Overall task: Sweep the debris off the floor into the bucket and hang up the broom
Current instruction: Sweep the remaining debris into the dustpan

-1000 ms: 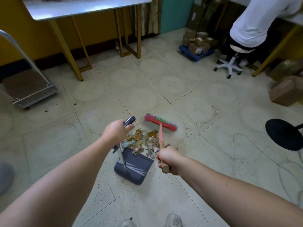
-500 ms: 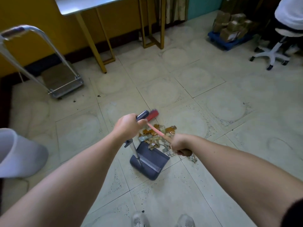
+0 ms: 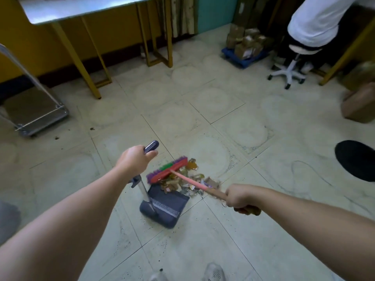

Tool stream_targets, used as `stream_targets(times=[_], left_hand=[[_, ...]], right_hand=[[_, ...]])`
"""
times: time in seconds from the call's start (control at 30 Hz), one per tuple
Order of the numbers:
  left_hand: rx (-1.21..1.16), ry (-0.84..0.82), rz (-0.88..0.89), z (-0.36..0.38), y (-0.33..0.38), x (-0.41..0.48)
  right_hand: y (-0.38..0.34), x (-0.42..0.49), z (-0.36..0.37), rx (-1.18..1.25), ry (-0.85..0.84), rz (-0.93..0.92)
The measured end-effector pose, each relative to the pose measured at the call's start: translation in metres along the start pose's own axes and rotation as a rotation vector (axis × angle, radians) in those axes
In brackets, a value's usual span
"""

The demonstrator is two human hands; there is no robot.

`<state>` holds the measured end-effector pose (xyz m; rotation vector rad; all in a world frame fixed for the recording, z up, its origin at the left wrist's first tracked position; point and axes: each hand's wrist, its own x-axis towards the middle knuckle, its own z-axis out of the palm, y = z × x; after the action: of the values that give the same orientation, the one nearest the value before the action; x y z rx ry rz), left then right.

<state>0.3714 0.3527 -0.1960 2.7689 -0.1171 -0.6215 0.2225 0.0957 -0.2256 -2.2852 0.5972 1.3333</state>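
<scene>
- Head view: pale tiled floor [image 3: 223,122] fills most of the frame, with dark specks scattered on it.
- Metal-topped desk [image 3: 81,9] on yellow legs stands at the far left wall; a platform trolley [image 3: 40,116] is parked beside it.
- A person in white [image 3: 316,21] sits on a wheeled stool [image 3: 292,67] at far right, near stacked boxes [image 3: 247,43] on a blue pallet.
- Dustpan [image 3: 168,205], dark grey, rests on the floor between the two forearms, with its mouth facing the pile and its upright handle rising to the left hand.
- Broom [image 3: 188,180]: its red head with purple and green bristles lies at the far left edge of the pile, just beyond the dustpan mouth. The pink handle slopes down and right to the right hand.
- Debris [image 3: 194,179], brown and mixed scraps, lies heaped at the dustpan mouth between broom head and right hand, some of it touching the lip.
- Left hand [image 3: 135,159] is closed round the dark grip at the top of the dustpan handle.
- Right hand [image 3: 239,196] is closed round the wooden end of the broom handle, right of the pile.
</scene>
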Motion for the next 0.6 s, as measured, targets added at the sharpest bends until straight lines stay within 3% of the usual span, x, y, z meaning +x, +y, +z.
stream_targets(times=[0.13, 0.3, 0.4, 0.6], left_hand=[[0.006, -0.008, 0.012, 0.000, 0.002, -0.002], [0.004, -0.014, 0.014, 0.004, 0.004, -0.002], [0.005, 0.000, 0.012, 0.007, 0.004, -0.002], [0.009, 0.022, -0.001, 0.008, 0.002, 0.001]], right_hand=[[0.011, -0.004, 0.012, 0.200, 0.026, -0.028], [-0.004, 0.023, 0.010, 0.213, 0.110, -0.016], [-0.026, 0.051, 0.005, 0.302, 0.074, 0.003], [-0.054, 0.090, 0.013, 0.912, -0.182, 0.071]])
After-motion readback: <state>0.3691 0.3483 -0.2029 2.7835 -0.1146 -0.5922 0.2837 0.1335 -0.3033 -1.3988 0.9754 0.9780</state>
